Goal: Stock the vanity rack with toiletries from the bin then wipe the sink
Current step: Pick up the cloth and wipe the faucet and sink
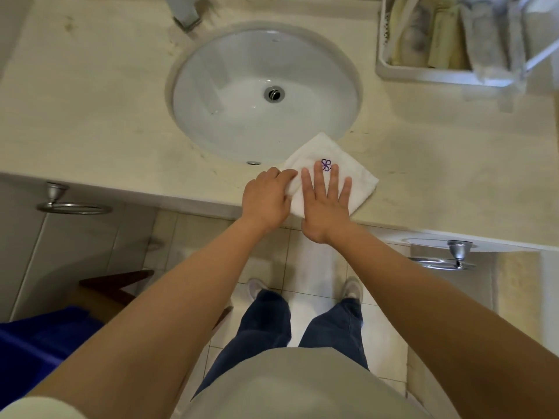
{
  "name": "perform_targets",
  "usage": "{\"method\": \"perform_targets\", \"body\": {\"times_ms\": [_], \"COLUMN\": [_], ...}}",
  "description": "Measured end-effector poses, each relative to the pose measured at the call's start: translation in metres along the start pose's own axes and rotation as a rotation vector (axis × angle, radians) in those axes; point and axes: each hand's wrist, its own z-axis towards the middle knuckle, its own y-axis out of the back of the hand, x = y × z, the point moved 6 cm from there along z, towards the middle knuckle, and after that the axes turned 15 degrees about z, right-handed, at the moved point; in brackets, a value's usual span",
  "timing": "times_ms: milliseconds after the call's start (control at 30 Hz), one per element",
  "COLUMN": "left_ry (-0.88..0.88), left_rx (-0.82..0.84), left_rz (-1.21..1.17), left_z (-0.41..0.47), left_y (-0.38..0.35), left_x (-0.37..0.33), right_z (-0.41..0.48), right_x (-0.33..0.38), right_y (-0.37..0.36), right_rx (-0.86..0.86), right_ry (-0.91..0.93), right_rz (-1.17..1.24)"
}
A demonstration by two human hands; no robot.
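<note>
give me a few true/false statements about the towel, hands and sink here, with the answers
1. The white towel lies on the counter at the sink's near right rim. True.
2. The right hand grips the towel in a fist. False: it lies flat, fingers spread.
3. The left hand touches the towel's left edge. True.
4. The sink basin is full of water. False: its drain shows uncovered.
5. The towel bears a purple emblem. True.
</note>
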Motion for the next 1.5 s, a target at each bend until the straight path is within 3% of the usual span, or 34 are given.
{"method": "perform_targets", "body": {"times_ms": [967, 1500], "left_ry": [0.295, 0.444], "left_rx": [-0.001, 0.028], "left_rz": [0.02, 0.075], "left_z": [-0.068, -0.05], "left_y": [0.012, 0.021], "left_x": [0.232, 0.302], "right_z": [0.064, 0.115], "right_x": [0.229, 0.294], "right_y": [-0.065, -0.062], "right_rx": [0.159, 0.223], "right_ry": [0.206, 0.251], "right_rz": [-0.123, -0.115]}}
